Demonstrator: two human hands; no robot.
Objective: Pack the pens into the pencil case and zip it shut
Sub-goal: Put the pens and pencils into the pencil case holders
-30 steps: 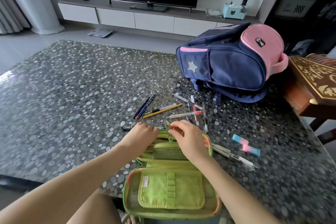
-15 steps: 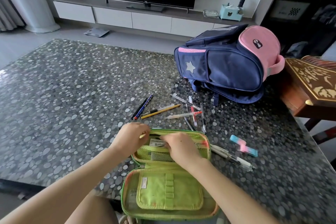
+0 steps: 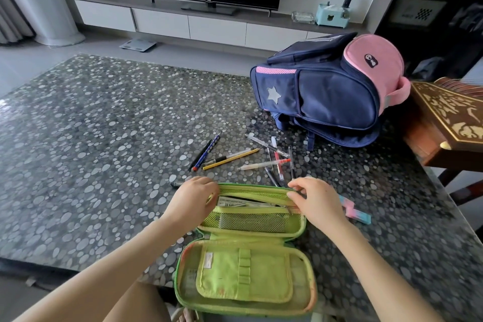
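A green pencil case (image 3: 245, 280) lies open flat at the table's near edge, its lid half nearest me. My left hand (image 3: 193, 196) grips the far compartment's left end. My right hand (image 3: 317, 200) pinches the top edge of the mesh divider (image 3: 251, 219) at its right end, holding the pocket apart. A few items show inside the pocket. Several loose pens (image 3: 264, 163) and a yellow pencil (image 3: 231, 158) lie scattered just beyond the case. One dark pen (image 3: 176, 184) peeks out left of my left hand.
A navy and pink backpack (image 3: 329, 91) lies on the pebble-patterned table (image 3: 91, 138) at the far right. A pink and blue eraser (image 3: 356, 213) rests right of my right hand. A carved wooden box (image 3: 449, 117) stands at the right edge.
My right hand slid from the middle of the case to its right end, spreading the inner pocket wider. My left hand stayed at the left end.
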